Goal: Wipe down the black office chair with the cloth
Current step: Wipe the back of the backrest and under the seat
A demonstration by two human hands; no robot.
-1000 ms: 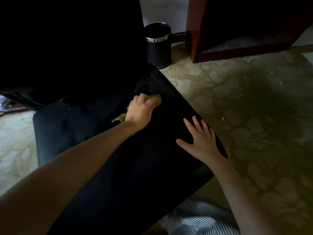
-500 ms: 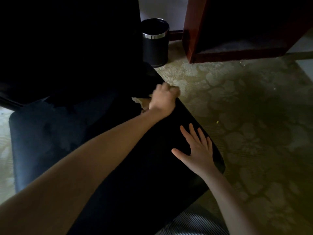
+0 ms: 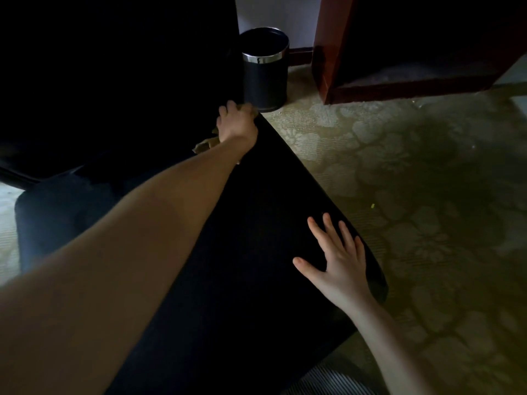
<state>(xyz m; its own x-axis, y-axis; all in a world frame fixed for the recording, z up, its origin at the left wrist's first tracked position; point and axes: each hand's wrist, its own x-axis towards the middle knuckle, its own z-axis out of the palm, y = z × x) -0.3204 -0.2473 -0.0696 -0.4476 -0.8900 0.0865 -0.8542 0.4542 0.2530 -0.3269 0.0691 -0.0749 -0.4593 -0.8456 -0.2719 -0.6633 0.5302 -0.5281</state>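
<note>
The black office chair's seat [image 3: 251,223] fills the middle of the head view, its dark backrest [image 3: 114,67] rising at the upper left. My left hand [image 3: 236,124] grips a yellowish cloth [image 3: 206,145] at the seat's far right corner, where seat meets backrest; most of the cloth is hidden under the hand. My right hand [image 3: 339,263] lies flat on the seat near its right edge, fingers spread and straight.
A black waste bin [image 3: 265,72] with a chrome rim stands on the patterned carpet [image 3: 413,181] just beyond the chair corner. A red-brown wooden cabinet [image 3: 399,52] is at the back right. Striped fabric [image 3: 328,380] shows at the bottom edge.
My left hand has slid the cloth away from me along the seat's right side to its far corner by the bin. My right hand has stayed flat on the seat.
</note>
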